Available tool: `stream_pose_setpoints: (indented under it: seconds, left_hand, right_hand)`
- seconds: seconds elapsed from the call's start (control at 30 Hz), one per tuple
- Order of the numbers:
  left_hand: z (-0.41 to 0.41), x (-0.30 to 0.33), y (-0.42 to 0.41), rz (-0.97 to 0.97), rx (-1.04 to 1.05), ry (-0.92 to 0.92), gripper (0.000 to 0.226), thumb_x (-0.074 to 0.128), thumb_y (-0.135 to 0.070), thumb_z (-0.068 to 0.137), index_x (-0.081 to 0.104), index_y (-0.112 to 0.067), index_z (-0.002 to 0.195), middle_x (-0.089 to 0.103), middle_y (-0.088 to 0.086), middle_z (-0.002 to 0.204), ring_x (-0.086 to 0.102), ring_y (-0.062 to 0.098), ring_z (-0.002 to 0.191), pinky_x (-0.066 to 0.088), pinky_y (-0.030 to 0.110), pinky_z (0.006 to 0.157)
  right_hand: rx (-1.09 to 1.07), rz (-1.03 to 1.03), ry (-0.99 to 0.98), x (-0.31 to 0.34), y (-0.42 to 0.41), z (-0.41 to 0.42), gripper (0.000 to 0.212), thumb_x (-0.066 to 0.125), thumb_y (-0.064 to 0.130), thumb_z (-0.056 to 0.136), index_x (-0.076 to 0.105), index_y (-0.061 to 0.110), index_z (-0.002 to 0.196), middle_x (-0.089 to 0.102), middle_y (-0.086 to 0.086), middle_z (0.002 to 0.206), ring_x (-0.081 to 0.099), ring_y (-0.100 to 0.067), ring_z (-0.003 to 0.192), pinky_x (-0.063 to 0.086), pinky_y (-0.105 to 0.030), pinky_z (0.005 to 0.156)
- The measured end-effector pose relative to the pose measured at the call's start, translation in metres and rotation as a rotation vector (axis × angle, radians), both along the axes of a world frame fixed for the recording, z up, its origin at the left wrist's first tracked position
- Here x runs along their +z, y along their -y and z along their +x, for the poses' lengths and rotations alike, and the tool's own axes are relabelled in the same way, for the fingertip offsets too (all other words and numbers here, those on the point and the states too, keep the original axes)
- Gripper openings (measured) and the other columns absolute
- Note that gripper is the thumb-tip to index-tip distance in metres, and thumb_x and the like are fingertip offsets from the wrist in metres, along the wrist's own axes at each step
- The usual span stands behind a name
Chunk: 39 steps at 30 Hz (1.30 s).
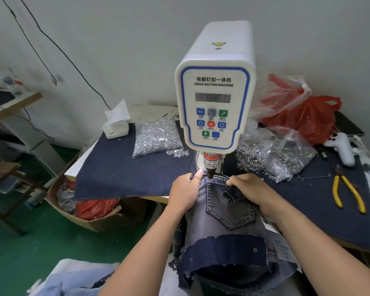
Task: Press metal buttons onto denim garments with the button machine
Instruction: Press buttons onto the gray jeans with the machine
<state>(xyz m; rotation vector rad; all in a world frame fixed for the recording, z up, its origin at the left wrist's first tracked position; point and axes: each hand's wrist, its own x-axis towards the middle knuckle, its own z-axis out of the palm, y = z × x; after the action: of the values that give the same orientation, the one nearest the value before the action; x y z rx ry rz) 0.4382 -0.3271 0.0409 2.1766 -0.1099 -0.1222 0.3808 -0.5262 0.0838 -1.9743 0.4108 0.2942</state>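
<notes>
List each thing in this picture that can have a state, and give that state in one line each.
Machine: display shows no reading.
Jeans: held taut, top edge under the press head.
Left hand: pinches the jeans' edge.
Right hand: fingers curled, grips the jeans.
Button bag: open, some spilled beside it.
Pliers: lying with handles apart.
Tissue box: tissue sticking out.

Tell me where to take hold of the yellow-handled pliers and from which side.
Take the yellow-handled pliers by both handles, near their middle, from above. They lie flat on the denim-covered table, dark nose pointing away, handles splayed toward the person, so one grip probably spans both there.
</notes>
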Motion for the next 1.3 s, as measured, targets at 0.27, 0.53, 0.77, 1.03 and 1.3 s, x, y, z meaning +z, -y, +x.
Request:
stream_pose_setpoints:
  seconds: [0.27,0.53,0.77,1.03,1.3]
  left_hand:
    - [0.000,0.000,0.000,-0.014,-0.014,-0.008,0.057,0.049,-0.047,0.108,0.036,-0.021,0.058,0.042,-0.004,0.054,0.040,0.015,0.057,0.029,0.037,0.056]
    - [0.001,-0.003,-0.001,-0.040,-0.009,-0.005,0.057,0.049,-0.049,0.107,0.035,-0.021,0.059,0.041,-0.006,0.052,0.038,0.013,0.056,0.030,0.037,0.056]
    - [0.003,-0.009,-0.003,-0.083,0.061,0.011,0.041,0.055,-0.054,0.103,0.048,-0.020,0.080,0.056,-0.007,0.074,0.052,0.011,0.069,0.036,0.031,0.060]
    - [0.005,-0.013,-0.002,-0.079,0.072,0.002,0.038,0.057,-0.054,0.102,0.049,-0.021,0.083,0.058,-0.007,0.078,0.053,0.010,0.072,0.038,0.029,0.061]
    - [0.007,-0.016,-0.001,-0.072,0.082,-0.005,0.038,0.057,-0.056,0.101,0.049,-0.023,0.082,0.057,-0.008,0.079,0.052,0.009,0.072,0.037,0.029,0.062]
  right_hand:
    - [-0.016,-0.006,-0.015,-0.004,-0.001,0.001,0.052,0.056,0.063,0.057,0.062,0.016,0.078,0.052,-0.001,0.082,0.050,-0.014,0.078,0.034,-0.034,0.073]
    - [-0.011,-0.027,0.000,-0.003,-0.002,0.001,0.040,0.056,0.060,0.059,0.060,0.025,0.077,0.046,-0.001,0.079,0.045,-0.016,0.077,0.032,-0.034,0.073]
    - [-0.010,-0.009,0.013,-0.005,-0.002,0.002,0.039,0.057,0.056,0.061,0.058,0.023,0.081,0.048,-0.003,0.079,0.047,-0.016,0.076,0.035,-0.033,0.072]
    - [-0.019,-0.063,0.026,-0.009,-0.001,0.004,0.066,0.055,0.051,0.066,0.061,-0.006,0.099,0.049,-0.003,0.085,0.045,-0.016,0.080,0.032,-0.034,0.072]
    - [-0.017,-0.062,0.033,-0.010,0.001,0.003,0.049,0.057,0.048,0.073,0.068,0.003,0.089,0.050,-0.002,0.079,0.047,-0.015,0.076,0.034,-0.033,0.069]
